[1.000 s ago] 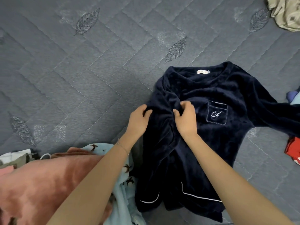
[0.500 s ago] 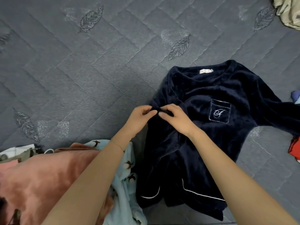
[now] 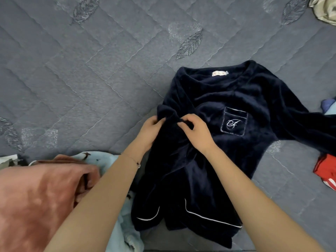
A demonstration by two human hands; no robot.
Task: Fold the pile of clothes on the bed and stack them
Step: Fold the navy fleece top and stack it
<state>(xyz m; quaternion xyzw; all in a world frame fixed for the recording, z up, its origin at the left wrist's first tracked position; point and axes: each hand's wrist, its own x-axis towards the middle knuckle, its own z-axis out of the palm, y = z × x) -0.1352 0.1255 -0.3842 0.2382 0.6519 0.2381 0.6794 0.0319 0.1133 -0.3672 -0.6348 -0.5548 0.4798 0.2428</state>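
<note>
A dark navy fleece top lies face up on the grey quilted bed, collar away from me, with a stitched chest pocket bearing a white monogram. Its right sleeve stretches off to the right. Its left side is bunched toward the middle. My left hand grips that bunched fabric at the left edge. My right hand pinches the same fold just beside it, fingers curled into the fleece. White piping marks the hem near me.
A pink fleece garment and a light blue printed one lie piled at the lower left. A red item and a blue scrap sit at the right edge; a beige cloth lies top right.
My hands have come together on the bunched left side and shifted slightly left, gathering the fabric between them. The top itself stays in place.
</note>
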